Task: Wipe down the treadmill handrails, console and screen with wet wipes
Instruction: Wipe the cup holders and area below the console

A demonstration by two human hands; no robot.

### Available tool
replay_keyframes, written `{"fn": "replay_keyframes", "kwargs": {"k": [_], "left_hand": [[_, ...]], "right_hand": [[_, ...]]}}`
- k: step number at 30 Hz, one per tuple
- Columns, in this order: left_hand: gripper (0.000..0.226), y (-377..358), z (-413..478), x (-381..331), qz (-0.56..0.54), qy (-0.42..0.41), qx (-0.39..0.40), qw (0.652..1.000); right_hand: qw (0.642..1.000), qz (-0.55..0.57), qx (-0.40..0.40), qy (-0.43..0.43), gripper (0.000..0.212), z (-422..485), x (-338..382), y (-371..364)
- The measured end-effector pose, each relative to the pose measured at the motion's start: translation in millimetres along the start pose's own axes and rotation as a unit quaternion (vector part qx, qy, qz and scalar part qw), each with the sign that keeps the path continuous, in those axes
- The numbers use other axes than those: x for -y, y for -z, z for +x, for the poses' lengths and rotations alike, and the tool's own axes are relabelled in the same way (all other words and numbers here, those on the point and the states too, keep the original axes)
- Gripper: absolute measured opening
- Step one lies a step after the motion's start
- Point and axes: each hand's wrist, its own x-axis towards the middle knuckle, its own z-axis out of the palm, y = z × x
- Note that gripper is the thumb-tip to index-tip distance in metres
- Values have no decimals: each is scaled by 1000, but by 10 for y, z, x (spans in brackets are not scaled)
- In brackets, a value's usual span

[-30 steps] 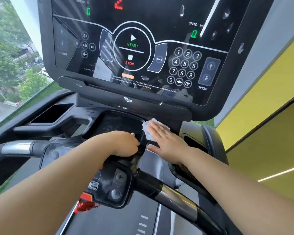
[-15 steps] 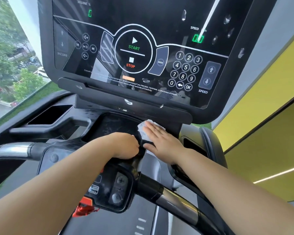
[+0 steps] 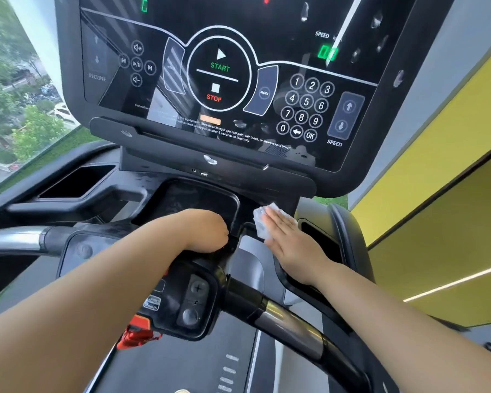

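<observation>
Below the screen, right of centre: your right hand (image 3: 292,245) lies flat, fingers straight and close together, pressing a crumpled white wet wipe (image 3: 260,224) onto the black plastic console housing (image 3: 153,180).
Wipe: it peeks out past your fingertips and on the thumb side, just above the grey centre panel (image 3: 250,259).
Left hand (image 3: 207,231): knuckles up on the front lip of the shallow black centre tray (image 3: 199,198). The fingers curl down out of sight, so you cannot tell whether they clasp it.
Screen: glossy black touch panel (image 3: 219,75), START and STOP lit, number pad to the right, droplets and smears on the glass.
Handrails: a curved black-and-chrome bar (image 3: 289,319) crosses beneath your right forearm; its twin (image 3: 14,241) sits far left.
Control pod (image 3: 193,302): black, buttoned, under your left wrist, with a red safety clip (image 3: 136,337) hanging below.
Surroundings: window with trees (image 3: 12,95) on your left, yellow wall (image 3: 437,180) on your right.
</observation>
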Motion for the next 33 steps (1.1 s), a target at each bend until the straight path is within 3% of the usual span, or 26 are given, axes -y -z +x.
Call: {"fn": "replay_keyframes", "kwargs": {"k": [4, 10, 13, 15, 17, 20, 23, 27, 33], "left_hand": [[40, 74, -82, 40, -43, -5, -10, 999], [34, 35, -272, 471, -18, 43, -125, 991], [34, -34, -375, 468, -19, 77, -217, 973], [38, -62, -401, 451, -32, 97, -255, 961], [43, -75, -415, 439, -52, 107, -273, 955], [41, -74, -416, 425, -61, 110, -289, 949], [39, -73, -426, 412, -66, 111, -295, 947], [40, -74, -435, 417, -74, 111, -299, 945], [39, -76, -435, 400, -89, 115, -314, 938]], "right_hand": [[999, 51, -13, -9, 50, 271, 141, 78], [997, 35, -60, -27, 46, 334, 246, 79], [999, -27, -27, 38, 48, 282, 337, 136], [994, 1, -31, 102, 46, 199, 487, 96], [987, 53, -44, 142, 43, 118, 597, 33], [984, 129, -2, 121, 38, 133, 513, 52], [985, 114, 31, 126, 39, 220, 416, 96], [993, 88, 1, 73, 40, 334, 372, 145], [990, 129, 13, 60, 37, 218, 506, 129]]}}
